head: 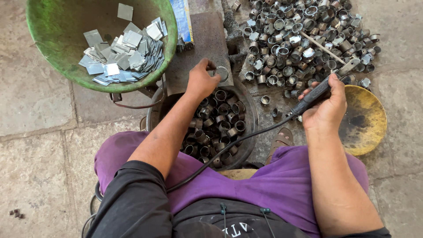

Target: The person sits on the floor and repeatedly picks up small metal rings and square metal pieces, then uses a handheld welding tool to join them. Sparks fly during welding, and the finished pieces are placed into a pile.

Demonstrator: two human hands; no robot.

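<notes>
- Green basin (pixel 57 48), far left of the round pan: held flat square metal plates (pixel 125 53).
- Left hand (pixel 200 81), at the round pan's (pixel 249 105) upper rim: pinched a metal ring (pixel 222 73) against a dark block (pixel 205 42).
- Pan itself: filled with dark rings.
- Right hand (pixel 326 108), right of the pan: clenched around a black corded tool (pixel 313 94).
- Ring heap (pixel 304 39), above-right of the pan; yellow dish (pixel 365 119) farther right.

The stone floor (pixel 35 101) holds a green bowl (pixel 53 48), a pile of metal rings (pixel 304 39), a yellow dish (pixel 368 119) and a grey pan (pixel 249 101).
</notes>
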